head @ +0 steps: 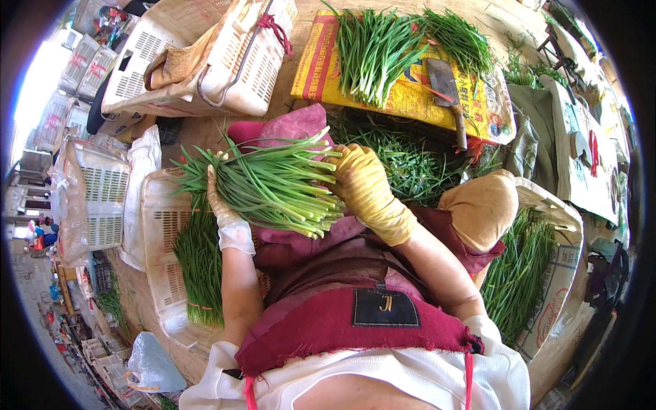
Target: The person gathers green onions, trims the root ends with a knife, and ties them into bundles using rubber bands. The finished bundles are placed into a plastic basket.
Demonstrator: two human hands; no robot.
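A loose bunch of green garlic chives (277, 179) lies across my lap, pale cut ends to the right. My left hand (218, 189), in a stained glove, holds the leafy end. My right hand (359, 179), in a yellowed glove, is at the pale ends, fingers curled; whether it grips any stems is hidden. Beyond my knees, more chives (376, 56) lie on a yellow printed sack (318, 61), beside a cleaver (443, 82) with a wooden handle. Trimmed leaves (410, 164) are heaped below the sack's near edge.
A plastic crate (164, 230) at my left holds banded chives (200, 261). Another crate (574, 225) at my right holds loose chives (517, 277). A large white crate (256, 66) with a metal hook stands at the upper left. A plastic bag (154, 364) lies lower left.
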